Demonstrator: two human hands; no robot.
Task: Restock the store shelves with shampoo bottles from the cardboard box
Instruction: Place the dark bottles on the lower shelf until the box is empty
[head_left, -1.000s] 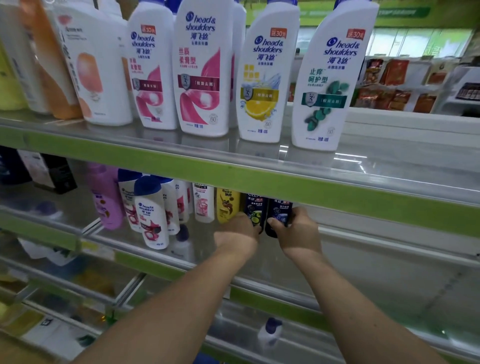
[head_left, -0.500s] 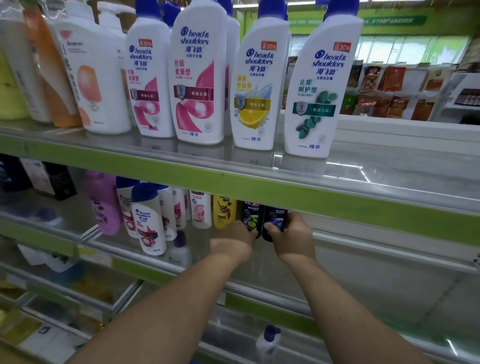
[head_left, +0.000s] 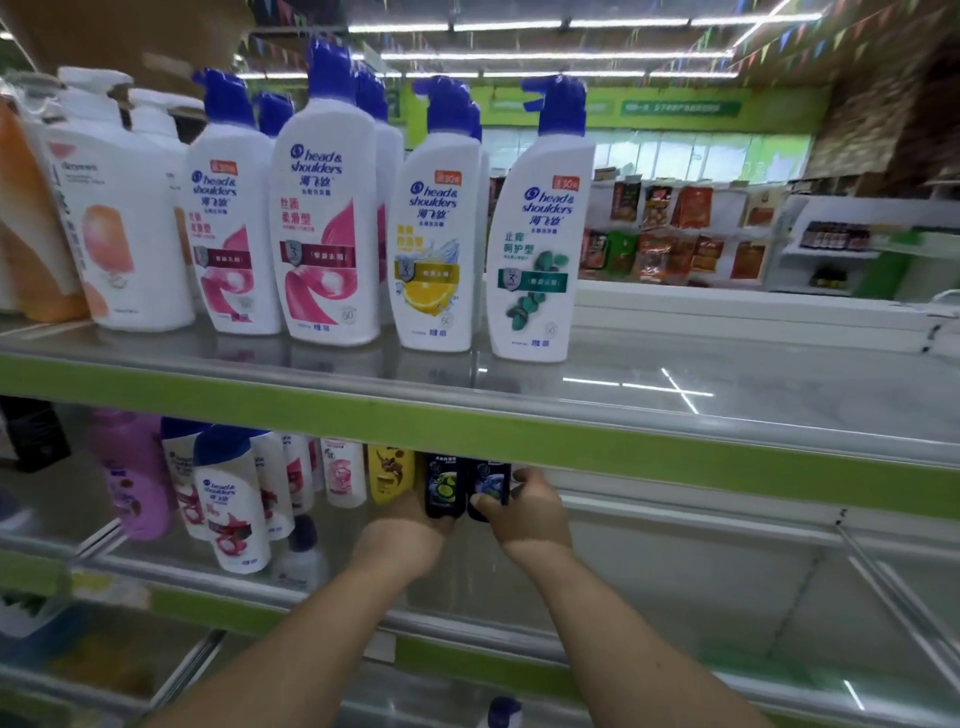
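Observation:
Both my arms reach under the top shelf to the second shelf (head_left: 675, 566). My left hand (head_left: 408, 535) is closed around the base of a dark bottle with a green lime label (head_left: 443, 486). My right hand (head_left: 530, 514) grips a dark bottle with a blue label (head_left: 488, 486) right beside it, thumb across its front. Both bottles stand upright, side by side, their tops hidden behind the green shelf edge. A yellow bottle (head_left: 389, 475) and a white-pink bottle (head_left: 343, 475) stand to their left. No cardboard box is in view.
The top shelf (head_left: 727, 395) holds large white Head & Shoulders pump bottles (head_left: 535, 249) on its left half. Smaller white bottles (head_left: 231, 514) and a purple bottle (head_left: 135, 473) fill the second shelf's left. Lower shelves lie below; snack packets (head_left: 685, 234) hang in the background.
The view has tilted upward, so shelves and hands sit lower in frame. Both hands stay on the two dark bottles at the same spot on the second shelf.

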